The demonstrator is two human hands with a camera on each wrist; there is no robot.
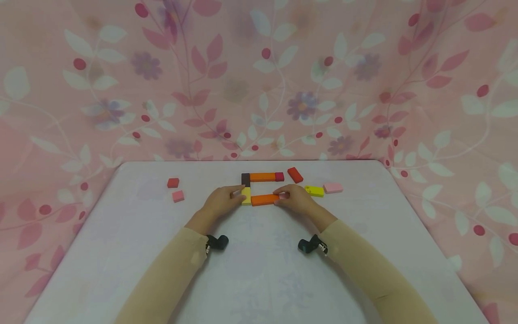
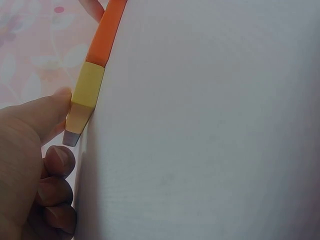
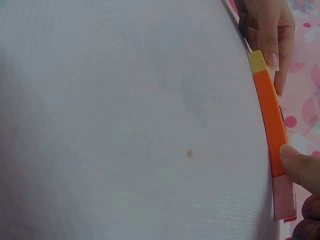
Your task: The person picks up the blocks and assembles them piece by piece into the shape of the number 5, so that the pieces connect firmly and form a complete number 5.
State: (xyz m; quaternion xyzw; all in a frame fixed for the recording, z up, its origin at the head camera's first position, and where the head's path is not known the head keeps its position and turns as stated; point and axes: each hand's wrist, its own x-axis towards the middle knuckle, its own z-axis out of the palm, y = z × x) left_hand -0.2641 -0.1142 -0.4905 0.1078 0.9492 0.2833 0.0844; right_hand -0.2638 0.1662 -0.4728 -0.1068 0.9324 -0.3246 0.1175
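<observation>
L fingers [image 2: 52, 111] pinching yellow block [image 2: 88, 87], long axis fore-aft, R fingers [image 3: 302, 167] pinching near orange block [image 1: 262, 200], running L-R

A pink fabric backdrop [image 1: 243, 108] sweeps from nine o'clock through twelve to three, printed with pale leaves [image 1: 78, 42], rose leaves [image 1: 480, 21], red berries [image 1: 79, 64] and mauve flowers [image 1: 301, 105]; one flower with an orange centre sits past one o'clock. Below, a white-topped table [image 1: 251, 279] runs toward six o'clock, its far corners [image 1: 124, 167] rounded at ten and two. The light is dim, soft and even.
</observation>
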